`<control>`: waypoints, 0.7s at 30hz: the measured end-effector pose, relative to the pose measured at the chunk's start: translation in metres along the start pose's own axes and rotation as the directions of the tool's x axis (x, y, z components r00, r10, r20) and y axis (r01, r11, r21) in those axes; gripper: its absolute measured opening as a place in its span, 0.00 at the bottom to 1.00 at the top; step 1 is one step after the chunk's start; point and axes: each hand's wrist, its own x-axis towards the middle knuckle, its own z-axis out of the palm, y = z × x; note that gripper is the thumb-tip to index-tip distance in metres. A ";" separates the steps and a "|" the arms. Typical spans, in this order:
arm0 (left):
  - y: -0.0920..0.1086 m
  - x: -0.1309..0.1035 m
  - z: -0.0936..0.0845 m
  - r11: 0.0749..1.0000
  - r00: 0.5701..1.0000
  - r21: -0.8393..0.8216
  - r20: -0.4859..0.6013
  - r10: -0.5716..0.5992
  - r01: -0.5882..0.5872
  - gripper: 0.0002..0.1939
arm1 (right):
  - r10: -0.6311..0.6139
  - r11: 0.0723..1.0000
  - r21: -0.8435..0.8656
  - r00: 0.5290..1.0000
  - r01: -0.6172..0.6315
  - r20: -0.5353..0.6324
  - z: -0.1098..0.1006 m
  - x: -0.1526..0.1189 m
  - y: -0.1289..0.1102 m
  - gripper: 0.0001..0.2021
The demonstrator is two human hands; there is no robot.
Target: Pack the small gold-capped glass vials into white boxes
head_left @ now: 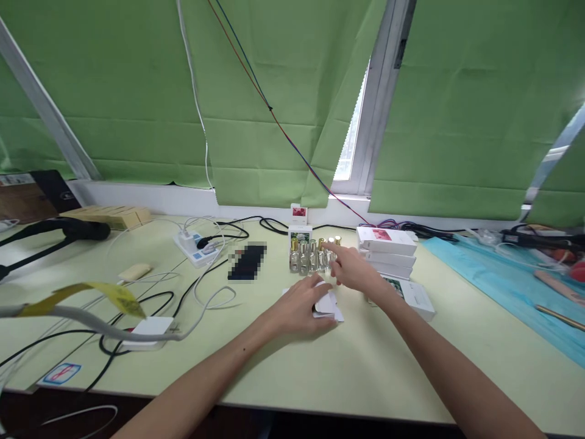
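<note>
Green blinds (457,122) are hanging behind a pale table (384,366), where a stack of white boxes (386,241) is standing; left of the stack and nearer the person, the left hand (301,306) is grasping a small white carton (325,303), fingers and thumb bending around it; just left of the stack, clear bottles (313,259) are standing upright in a cluster; the right hand (354,267) is stretching its index finger toward their caps (294,244), though whether it is gripping one I cannot tell; judging by looks, the carton is promising lightness and easily creased card, favouring its side walls; the bottles are suggesting slick, breakable glass, favouring a gentle pinch below the cap.
</note>
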 end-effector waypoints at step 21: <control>0.010 -0.006 -0.003 0.949 0.936 -0.055 0.157 0.316 -0.311 0.31 | -0.117 0.962 -0.248 0.993 0.117 0.014 -0.002 0.023 -0.017 0.14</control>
